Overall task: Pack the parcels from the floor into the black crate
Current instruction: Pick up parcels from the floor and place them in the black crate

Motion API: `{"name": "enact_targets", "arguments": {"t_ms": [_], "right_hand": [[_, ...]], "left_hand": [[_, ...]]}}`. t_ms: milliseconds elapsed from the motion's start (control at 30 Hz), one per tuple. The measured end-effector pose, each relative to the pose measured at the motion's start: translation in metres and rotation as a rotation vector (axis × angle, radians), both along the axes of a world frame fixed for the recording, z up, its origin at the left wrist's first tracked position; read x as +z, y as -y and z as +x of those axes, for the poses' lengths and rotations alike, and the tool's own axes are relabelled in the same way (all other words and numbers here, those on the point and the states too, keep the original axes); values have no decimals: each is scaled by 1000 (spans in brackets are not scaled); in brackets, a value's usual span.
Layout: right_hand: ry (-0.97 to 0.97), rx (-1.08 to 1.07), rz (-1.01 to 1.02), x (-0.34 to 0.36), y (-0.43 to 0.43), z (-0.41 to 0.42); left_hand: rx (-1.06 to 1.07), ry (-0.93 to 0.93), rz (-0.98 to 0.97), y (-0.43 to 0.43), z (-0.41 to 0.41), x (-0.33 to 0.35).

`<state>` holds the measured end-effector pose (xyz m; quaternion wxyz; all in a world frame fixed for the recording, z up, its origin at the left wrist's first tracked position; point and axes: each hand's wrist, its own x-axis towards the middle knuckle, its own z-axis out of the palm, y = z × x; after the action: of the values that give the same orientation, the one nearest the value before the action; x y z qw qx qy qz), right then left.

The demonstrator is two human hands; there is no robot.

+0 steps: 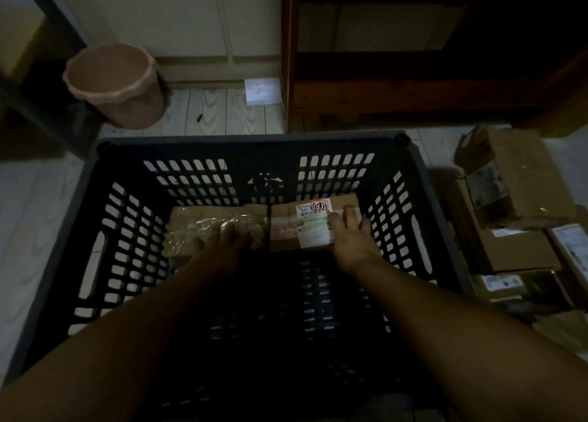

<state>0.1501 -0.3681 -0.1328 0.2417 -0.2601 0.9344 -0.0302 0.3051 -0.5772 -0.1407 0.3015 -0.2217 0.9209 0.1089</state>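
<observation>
Right now both my arms reach down into the black crate (251, 139), which sits on the pale wood-grain floor (35, 205) with its slotted walls all around my forearms. Two parcels lie side by side on the crate's bottom, pushed up against its far wall and touching each other.

The left one is a brown box wrapped in shiny clear tape (194, 227). My left hand (230, 242) lies on its near right part. The light is dim and the hand is blurred, so I cannot tell whether the fingers grasp the box or only rest on it.

The right one is a brown box with a white shipping label (299, 231) and a red stamp at the label's far edge. My right hand (350, 235) lies flat on the right end of this box, fingers straight and spread, relaxed rather than clenched, pressing on top and gripping nothing.

More cardboard parcels (515, 224) sit piled on the floor just beside the crate's right wall, some showing pale labels. Far left, a pinkish waste bin (116, 86) with a wavy rim stands near the wall. A white sheet (262, 91) leans at the wall's foot, beside a dark wooden cabinet (413, 81) at the far right.
</observation>
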Motion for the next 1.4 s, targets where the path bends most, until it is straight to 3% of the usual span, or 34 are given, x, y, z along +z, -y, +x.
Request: {"name": "enact_targets", "arguments": {"t_ms": [233, 433, 667, 833, 1033, 1200, 1400], "right_hand": [[-120, 89, 110, -34, 9, -9], [-10, 48, 74, 9, 10, -1], [171, 56, -42, 184, -14, 23], [214, 47, -98, 338, -40, 30], [197, 50, -106, 501, -83, 36], [151, 32, -102, 589, -122, 48], [16, -35, -95, 657, -166, 75]], "left_hand": [[12, 21, 47, 15, 5, -20], [99, 35, 109, 12, 2, 26], [96, 36, 199, -16, 10, 197], [8, 19, 153, -35, 12, 345], [136, -112, 215, -78, 29, 512], [189, -198, 189, -107, 46, 614], [186, -285, 146, -138, 67, 684]]}}
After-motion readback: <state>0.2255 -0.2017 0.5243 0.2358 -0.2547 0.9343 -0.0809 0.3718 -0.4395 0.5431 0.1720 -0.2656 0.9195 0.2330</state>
